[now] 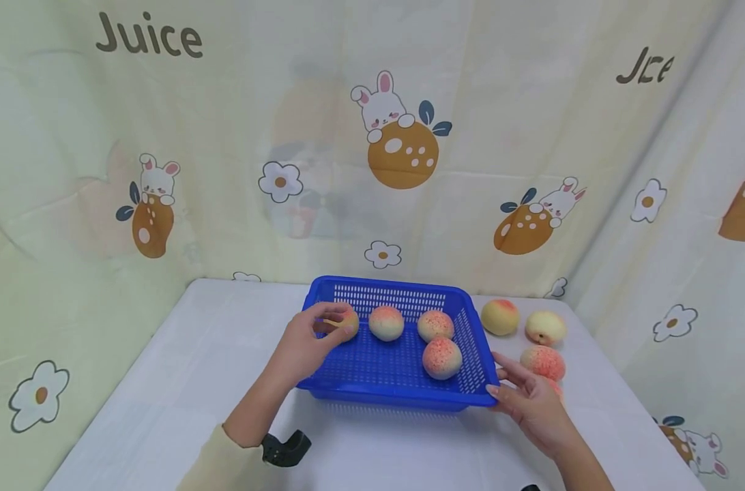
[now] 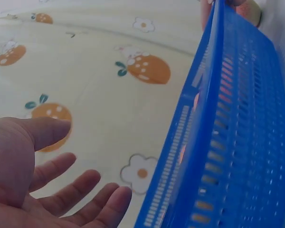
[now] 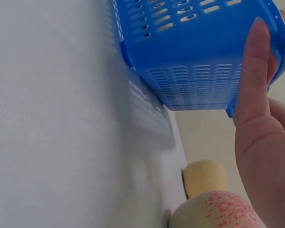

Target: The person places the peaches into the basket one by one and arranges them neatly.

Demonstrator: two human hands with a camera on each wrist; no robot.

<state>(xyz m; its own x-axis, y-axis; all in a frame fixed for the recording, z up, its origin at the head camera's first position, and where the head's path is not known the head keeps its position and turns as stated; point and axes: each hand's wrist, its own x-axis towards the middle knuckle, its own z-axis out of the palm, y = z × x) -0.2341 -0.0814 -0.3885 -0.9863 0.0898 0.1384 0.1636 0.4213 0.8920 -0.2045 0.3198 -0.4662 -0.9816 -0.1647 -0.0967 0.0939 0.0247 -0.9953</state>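
My right hand (image 1: pixel 535 409) grips the near right corner of a blue plastic basket (image 1: pixel 372 390). In the right wrist view its thumb (image 3: pixel 256 71) lies along the outer wall. Above the basket's left side is my left hand (image 1: pixel 305 344); the left wrist view shows its fingers (image 2: pixel 76 192) spread, with nothing in them. A yellowish peach (image 1: pixel 351 326) sits partly hidden behind that hand. Inside the basket are also a peach (image 1: pixel 386 323) near the middle and two touching peaches, one farther (image 1: pixel 435 326) and one nearer (image 1: pixel 442 359), on the right.
Right of the basket, a yellow-red peach (image 1: pixel 500 318), a pale peach (image 1: pixel 546 328) and a speckled peach (image 1: pixel 543 363) rest on the white table (image 1: pixel 139 382). Another is partly hidden by my right hand. A patterned curtain (image 1: pixel 237 136) hangs behind and beside the table.
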